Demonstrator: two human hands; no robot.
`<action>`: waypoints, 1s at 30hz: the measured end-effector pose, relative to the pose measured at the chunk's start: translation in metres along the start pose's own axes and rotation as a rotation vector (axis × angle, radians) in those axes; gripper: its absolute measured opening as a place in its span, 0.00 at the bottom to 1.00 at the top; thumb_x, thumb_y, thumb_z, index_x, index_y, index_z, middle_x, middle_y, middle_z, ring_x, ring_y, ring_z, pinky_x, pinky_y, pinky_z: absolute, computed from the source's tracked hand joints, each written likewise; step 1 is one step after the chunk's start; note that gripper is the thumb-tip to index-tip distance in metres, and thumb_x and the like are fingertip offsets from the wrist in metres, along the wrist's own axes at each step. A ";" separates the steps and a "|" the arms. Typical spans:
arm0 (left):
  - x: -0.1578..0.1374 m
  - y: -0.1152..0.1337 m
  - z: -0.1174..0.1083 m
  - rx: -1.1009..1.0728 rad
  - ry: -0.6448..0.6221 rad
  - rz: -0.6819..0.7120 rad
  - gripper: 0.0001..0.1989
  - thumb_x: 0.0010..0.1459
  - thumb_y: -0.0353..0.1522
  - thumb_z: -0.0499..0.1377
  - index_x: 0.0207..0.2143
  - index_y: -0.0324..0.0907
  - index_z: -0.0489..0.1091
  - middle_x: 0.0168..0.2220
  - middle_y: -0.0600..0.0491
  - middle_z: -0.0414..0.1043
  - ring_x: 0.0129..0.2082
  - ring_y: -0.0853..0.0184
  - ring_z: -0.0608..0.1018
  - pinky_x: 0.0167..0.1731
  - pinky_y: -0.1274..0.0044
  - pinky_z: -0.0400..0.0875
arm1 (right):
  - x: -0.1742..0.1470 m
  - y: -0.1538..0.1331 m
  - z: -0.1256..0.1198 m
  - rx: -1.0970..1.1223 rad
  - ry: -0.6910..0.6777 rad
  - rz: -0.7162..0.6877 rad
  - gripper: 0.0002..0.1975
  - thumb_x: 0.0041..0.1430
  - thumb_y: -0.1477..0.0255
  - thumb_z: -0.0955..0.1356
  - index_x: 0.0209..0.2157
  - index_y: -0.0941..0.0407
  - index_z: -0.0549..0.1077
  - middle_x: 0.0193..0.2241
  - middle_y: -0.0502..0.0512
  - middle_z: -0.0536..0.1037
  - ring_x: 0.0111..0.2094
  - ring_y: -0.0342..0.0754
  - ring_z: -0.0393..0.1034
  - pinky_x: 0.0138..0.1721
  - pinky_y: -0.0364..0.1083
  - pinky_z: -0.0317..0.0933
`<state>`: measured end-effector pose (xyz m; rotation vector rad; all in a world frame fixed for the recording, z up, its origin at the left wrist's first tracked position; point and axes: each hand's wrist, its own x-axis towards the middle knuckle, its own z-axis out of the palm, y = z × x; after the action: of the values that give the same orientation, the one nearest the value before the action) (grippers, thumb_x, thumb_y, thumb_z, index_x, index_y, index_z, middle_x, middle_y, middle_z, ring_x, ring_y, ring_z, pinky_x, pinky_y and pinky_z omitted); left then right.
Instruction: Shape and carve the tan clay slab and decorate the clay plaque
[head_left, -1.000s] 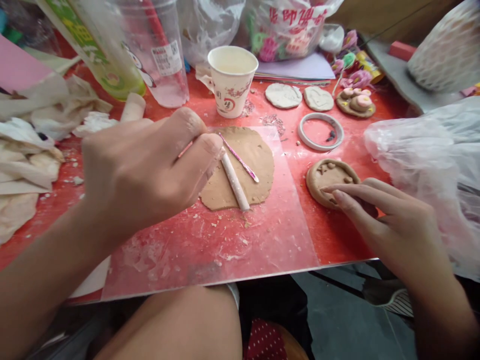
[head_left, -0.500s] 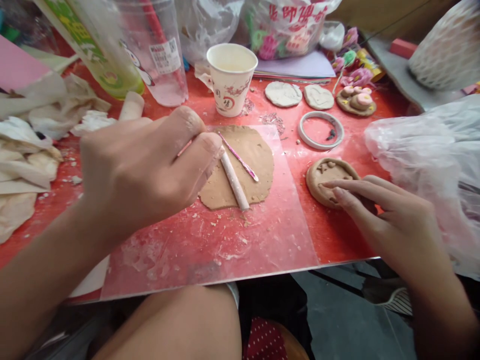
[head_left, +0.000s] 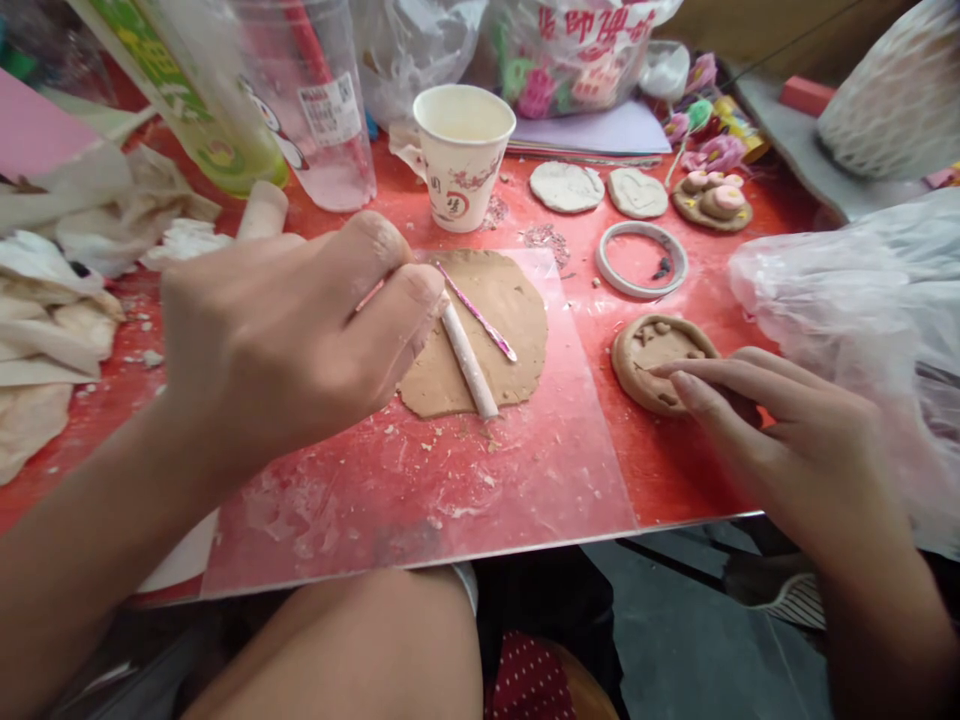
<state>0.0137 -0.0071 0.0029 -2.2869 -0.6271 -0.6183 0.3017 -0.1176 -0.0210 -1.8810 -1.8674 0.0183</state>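
My left hand [head_left: 307,320] hovers over the left of the clear sheet [head_left: 525,480], fingers curled into a pinch. What it holds, if anything, is hidden. Just past its fingertips, a flat brown clay slab [head_left: 517,290] bears a whitish rod [head_left: 469,360] and a thin pink stick tool [head_left: 480,317]. The rod's upper end meets the fingertips in view; I cannot tell whether they touch. On the right, my right hand [head_left: 787,420] pinches thumb and forefinger together over a round, rimmed clay dish [head_left: 626,370] with small clay bits inside. Anything between those fingertips is too small to make out.
A paper cup [head_left: 461,165] stands behind the slab, beside a clear plastic cup [head_left: 330,130] and a bottle [head_left: 202,110]. A grey ring [head_left: 606,262] and pale clay discs [head_left: 566,188] lie behind the dish. Crumpled tissues [head_left: 52,320] are left, plastic bags [head_left: 862,300] right.
My right hand has shifted very slightly to the right, its fingertips still over the clay dish. My left hand and the things on the table are where they were.
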 end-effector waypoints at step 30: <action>-0.002 0.000 -0.005 -0.040 -0.105 -0.029 0.08 0.56 0.31 0.50 0.36 0.39 0.66 0.29 0.53 0.66 0.32 0.56 0.79 0.21 0.70 0.71 | -0.001 0.001 0.001 0.012 -0.017 -0.010 0.10 0.58 0.67 0.65 0.34 0.57 0.76 0.30 0.51 0.75 0.29 0.41 0.70 0.29 0.42 0.59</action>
<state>0.0107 -0.0115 0.0046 -2.3631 -0.7050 -0.5319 0.3027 -0.1178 -0.0222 -1.8692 -1.8836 0.0416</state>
